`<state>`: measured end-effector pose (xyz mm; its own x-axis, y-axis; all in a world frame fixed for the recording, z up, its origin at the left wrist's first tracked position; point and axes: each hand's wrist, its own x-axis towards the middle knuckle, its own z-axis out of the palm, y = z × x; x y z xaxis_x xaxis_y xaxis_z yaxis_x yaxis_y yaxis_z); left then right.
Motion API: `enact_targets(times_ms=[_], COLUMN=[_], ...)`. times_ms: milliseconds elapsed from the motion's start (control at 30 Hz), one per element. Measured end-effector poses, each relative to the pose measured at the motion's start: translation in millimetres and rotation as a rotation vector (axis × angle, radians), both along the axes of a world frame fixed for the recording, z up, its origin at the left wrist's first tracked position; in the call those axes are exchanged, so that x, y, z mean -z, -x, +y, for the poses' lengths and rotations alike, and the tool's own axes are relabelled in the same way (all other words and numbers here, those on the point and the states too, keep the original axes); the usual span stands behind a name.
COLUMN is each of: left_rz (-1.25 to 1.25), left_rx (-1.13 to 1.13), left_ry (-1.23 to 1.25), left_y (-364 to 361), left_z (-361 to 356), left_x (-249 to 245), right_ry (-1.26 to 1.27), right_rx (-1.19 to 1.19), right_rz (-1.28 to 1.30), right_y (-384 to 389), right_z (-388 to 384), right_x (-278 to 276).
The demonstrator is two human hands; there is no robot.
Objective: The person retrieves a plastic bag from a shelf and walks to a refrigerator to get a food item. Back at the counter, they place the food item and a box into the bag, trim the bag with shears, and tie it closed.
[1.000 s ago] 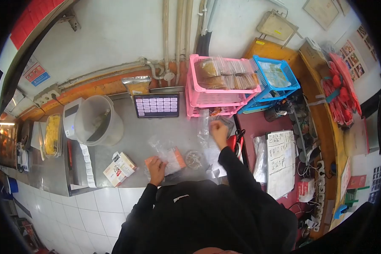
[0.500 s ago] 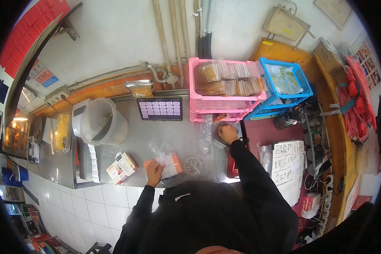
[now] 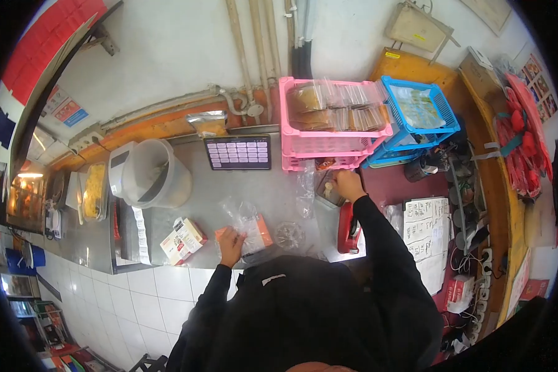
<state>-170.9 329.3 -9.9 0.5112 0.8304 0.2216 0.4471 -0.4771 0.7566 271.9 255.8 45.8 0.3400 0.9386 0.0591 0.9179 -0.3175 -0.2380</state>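
Note:
My left hand (image 3: 231, 245) is closed on the near left side of a clear plastic bag (image 3: 242, 214) that lies over a flat orange packet (image 3: 261, 230). My right hand (image 3: 348, 185) is closed over a small dark open container (image 3: 330, 191) with pale pieces inside; what its fingers hold is hidden. A red-sided device (image 3: 348, 230) stands below that hand. Between my hands lie a crumpled clear plastic piece (image 3: 289, 235) and a long clear bag (image 3: 305, 192).
A white and red box (image 3: 184, 241) lies left of my left hand. Further back stand a clear bucket (image 3: 149, 177), a tablet (image 3: 238, 152), and a pink basket (image 3: 335, 141) of filled sachets. A blue basket (image 3: 418, 118) and written sheets (image 3: 425, 232) are on the right.
My right hand has lifted and shifted slightly right, uncovering the pale pieces in the small container. The left hand stays on the bag. The whole view has shifted slightly.

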Motion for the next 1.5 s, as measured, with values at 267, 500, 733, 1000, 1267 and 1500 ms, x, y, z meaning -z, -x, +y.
enact_targets(times_ms=[267, 500, 733, 1000, 1267, 1500], left_rz=[0.077, 0.051, 0.127, 0.156, 0.258, -0.342], left_rx=[0.083, 0.192, 0.244, 0.384, 0.217, -0.081], left_ry=[0.126, -0.206, -0.271, 0.027, 0.558, 1.372], left_y=[27, 22, 21, 18, 4, 26], left_z=[-7, -13, 15, 39, 44, 41], left_x=[-1, -43, -61, -43, -90, -14], right_ry=[-0.513, -0.359, -0.306, -0.315, -0.376, -0.318], right_rx=[0.126, -0.079, -0.385, -0.293, -0.078, -0.151], right_rz=[0.763, 1.078, 0.875, 0.74, 0.77, 0.606], right_y=[84, 245, 275, 284, 303, 324], right_z=[13, 31, 15, 8, 1, -12], right_x=[-67, -20, -6, -1, 15, 27])
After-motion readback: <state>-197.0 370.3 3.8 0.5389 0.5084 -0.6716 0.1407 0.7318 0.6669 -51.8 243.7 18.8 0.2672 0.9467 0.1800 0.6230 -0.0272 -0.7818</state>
